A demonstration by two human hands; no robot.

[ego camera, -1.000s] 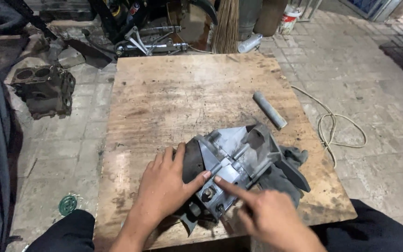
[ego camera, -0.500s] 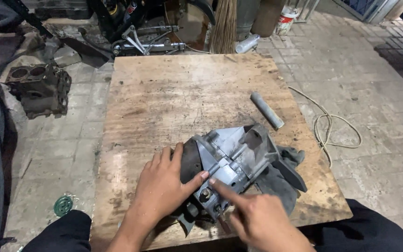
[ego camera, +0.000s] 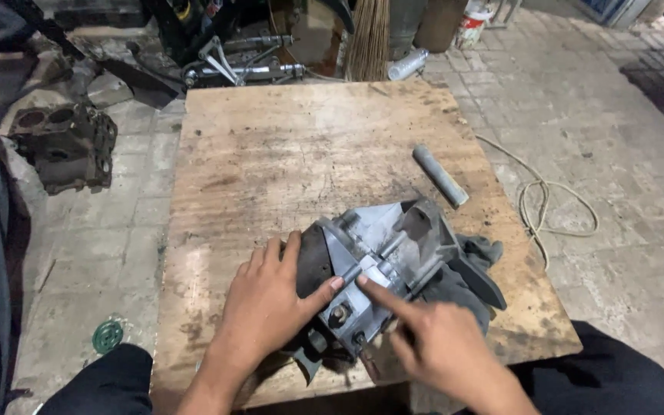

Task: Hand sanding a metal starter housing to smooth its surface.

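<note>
**Grey cast-metal housing on plywood worktop, both hands on it**

1. Your left hand [ego camera: 267,303]: lies flat, fingers spread, on the dark left end of the grey cast-metal housing [ego camera: 390,265]; grip open, pressing rather than clasping.
2. Your right hand [ego camera: 443,350]: loosely curled, holding nothing, forefinger out and touching a small fitting at the housing's near face.
3. Housing: near edge of the worn plywood worktop [ego camera: 286,154], long axis running lower left to upper right, away from you. A dark grey rag [ego camera: 478,253] lies under its right side.
4. Grey metal cylinder [ego camera: 439,175]: beyond the housing, apart, to the right.
5. Floor: dark engine block [ego camera: 63,146] far left, pale coiled cord [ego camera: 551,207] right.
</note>
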